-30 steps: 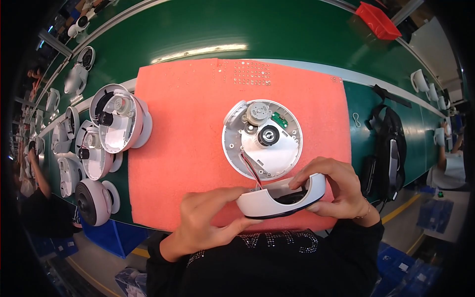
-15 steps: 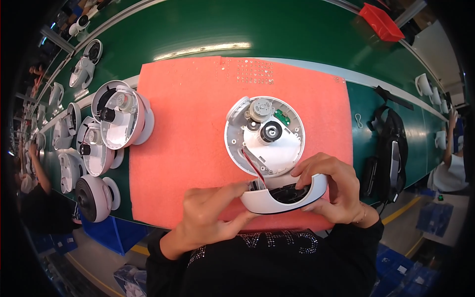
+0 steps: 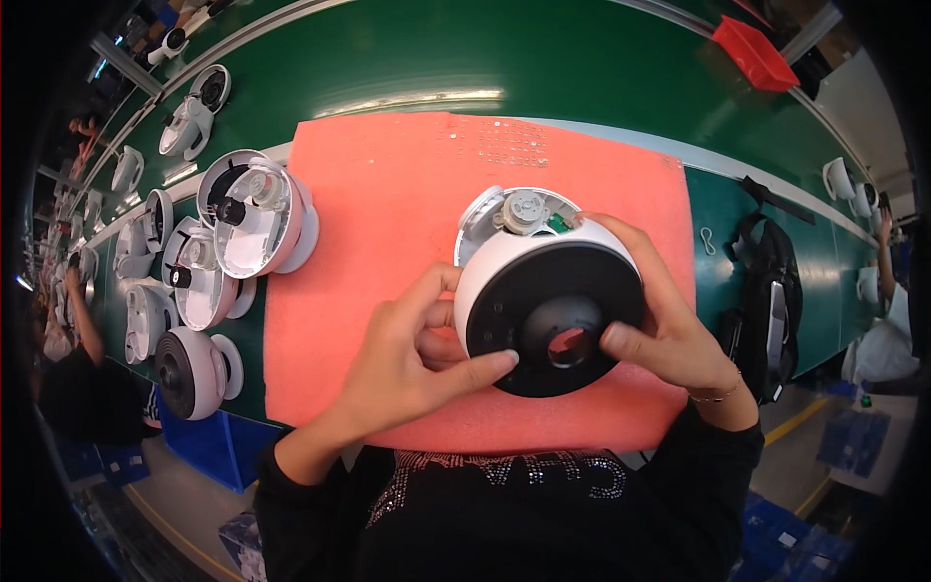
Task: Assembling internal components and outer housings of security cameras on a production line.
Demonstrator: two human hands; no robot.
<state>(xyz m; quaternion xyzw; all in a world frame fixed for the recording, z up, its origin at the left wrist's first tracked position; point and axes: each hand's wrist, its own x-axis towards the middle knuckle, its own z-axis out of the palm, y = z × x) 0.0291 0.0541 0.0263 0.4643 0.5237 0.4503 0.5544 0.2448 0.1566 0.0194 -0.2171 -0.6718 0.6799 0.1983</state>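
Between my two hands is a round white cover (image 3: pixel 499 308) with a black face, tilted so that face shows. A dark dome with an opening sits low in the face. My left hand (image 3: pixel 393 354) grips the cover's left side, its thumb on the black face. On the right side, my right hand (image 3: pixel 669 325) is wrapped round the edge with the thumb near the dome. Behind and partly hidden by the cover is an open white round housing (image 3: pixel 473 225), where a silvery motor (image 3: pixel 525 210) and a green circuit board (image 3: pixel 561 223) show.
Under the work lies a pink foam mat (image 3: pixel 359 233) with rows of small screws (image 3: pixel 514 144) along its far part. Several white housings (image 3: pixel 257 218) stand at left. A black bag (image 3: pixel 771 281) lies on the right, a red bin (image 3: pixel 754 53) far right. Another person (image 3: pixel 87 388) sits at left.
My hands have turned the cover up, so its black face now shows instead of its inner side. It has moved away from my body and now hides most of the open housing.
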